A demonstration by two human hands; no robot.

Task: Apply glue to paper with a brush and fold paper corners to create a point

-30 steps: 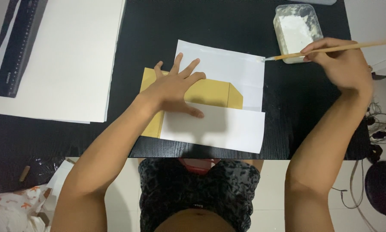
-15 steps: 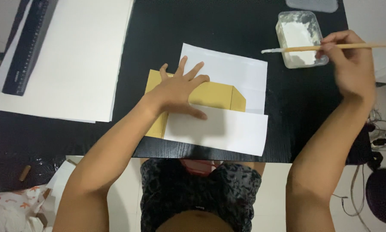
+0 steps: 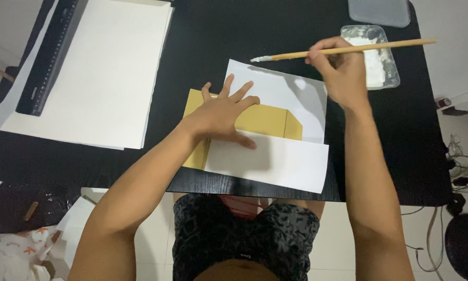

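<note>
My left hand [image 3: 224, 112] lies flat with fingers spread on a yellow card piece [image 3: 265, 120] and the white paper [image 3: 267, 161] wrapped over it, near the front edge of the black table [image 3: 244, 36]. My right hand [image 3: 339, 70] holds a wooden-handled brush [image 3: 348, 50] level above the table. The brush's tip, white with paste, points left over the upper white sheet [image 3: 275, 86]. A clear tub of white paste [image 3: 379, 57] sits just right of that hand.
A stack of large white sheets [image 3: 96, 70] covers the table's left part, with a black ruler [image 3: 49, 54] along its left edge. A clear plastic lid [image 3: 379, 11] lies at the far right back. Cables [image 3: 465, 171] lie on the floor to the right.
My right hand has carried the brush left, away from the paste tub, so its tip now hangs over the upper white sheet. My left hand has stayed pressed on the card.
</note>
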